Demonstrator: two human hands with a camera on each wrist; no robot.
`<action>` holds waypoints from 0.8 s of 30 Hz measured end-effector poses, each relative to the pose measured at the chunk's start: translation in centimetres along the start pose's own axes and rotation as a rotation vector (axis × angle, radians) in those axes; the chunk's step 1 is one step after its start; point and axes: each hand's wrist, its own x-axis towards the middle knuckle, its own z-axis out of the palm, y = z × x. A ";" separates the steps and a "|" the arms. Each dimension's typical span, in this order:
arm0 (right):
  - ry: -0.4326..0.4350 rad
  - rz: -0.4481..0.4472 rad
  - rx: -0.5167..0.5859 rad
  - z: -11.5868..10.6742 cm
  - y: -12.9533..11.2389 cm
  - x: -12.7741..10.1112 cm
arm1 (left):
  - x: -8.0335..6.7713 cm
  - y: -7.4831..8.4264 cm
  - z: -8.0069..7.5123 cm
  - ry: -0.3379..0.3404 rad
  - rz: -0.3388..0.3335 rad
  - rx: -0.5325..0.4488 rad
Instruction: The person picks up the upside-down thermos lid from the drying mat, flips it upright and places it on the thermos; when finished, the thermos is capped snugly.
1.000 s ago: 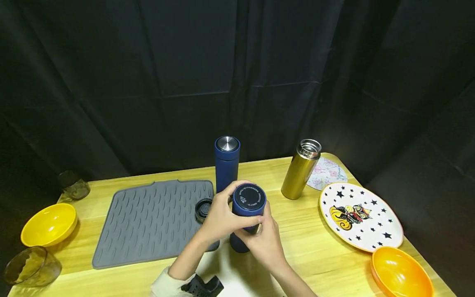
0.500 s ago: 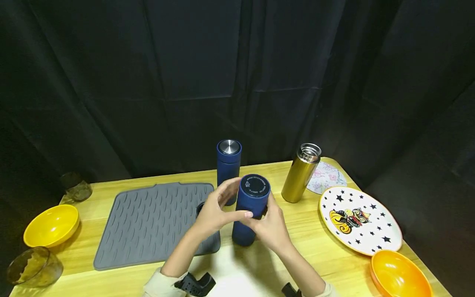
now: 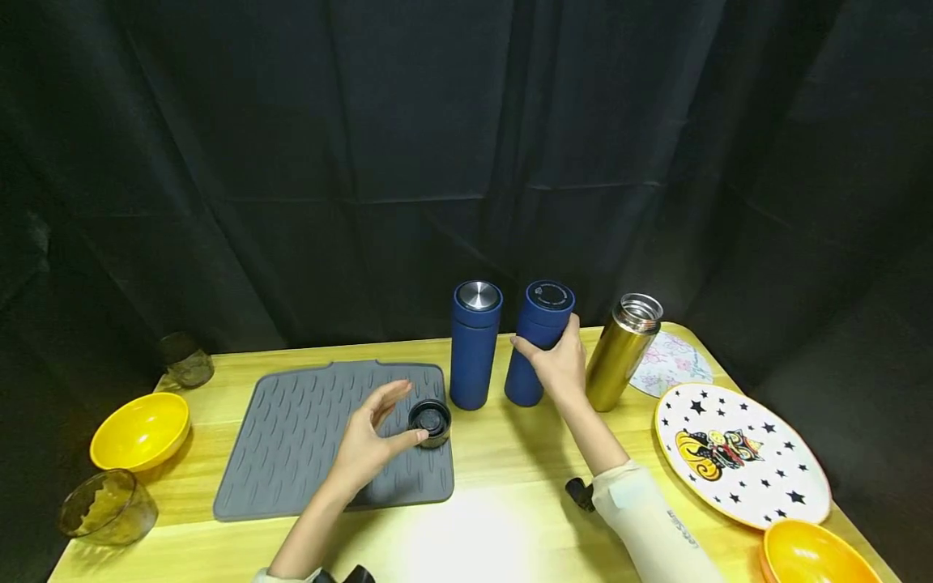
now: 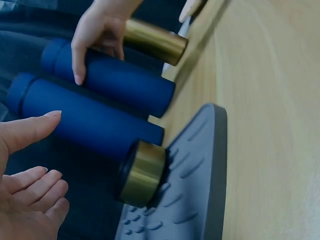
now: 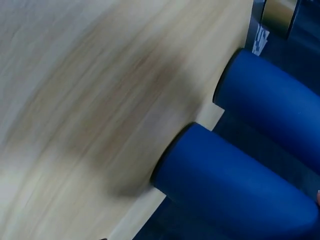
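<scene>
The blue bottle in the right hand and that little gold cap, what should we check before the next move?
1. Blue bottle held firmly: ok, the right hand wraps round its side.
2. Bottle standing on the table: ok, upright between the other blue bottle and the gold bottle.
3. Bottle's lid on: ok, a dark lid sits on top; how tight, cannot tell.
4. Gold cap in the left hand's grip: not ok, the left hand is open beside it, thumb close; contact cannot tell.
5. Cap's place: ok, on the grey mat, near its right edge.
6. Gold bottle closed: not ok, its steel mouth is open.
</scene>
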 end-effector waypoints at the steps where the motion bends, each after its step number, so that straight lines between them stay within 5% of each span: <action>1: 0.000 0.001 0.006 -0.1 0.1 0.0 | 0.3 -0.2 0.1 -0.003 -0.004 0.015; 9: -0.053 -0.013 0.000 -0.9 0.1 -0.8 | 2.5 -2.7 1.6 -0.073 -0.075 0.292; 13: -0.036 -0.025 -0.006 -1.3 0.0 -3.1 | 2.6 -4.0 2.3 -0.102 -0.020 0.421; 18: -0.041 -0.060 0.008 -2.0 -1.0 -7.5 | 1.7 -4.0 2.5 -0.028 0.061 0.487; 24: -0.445 0.070 0.238 -2.2 -2.1 -12.8 | -1.8 0.1 2.7 0.046 0.144 0.402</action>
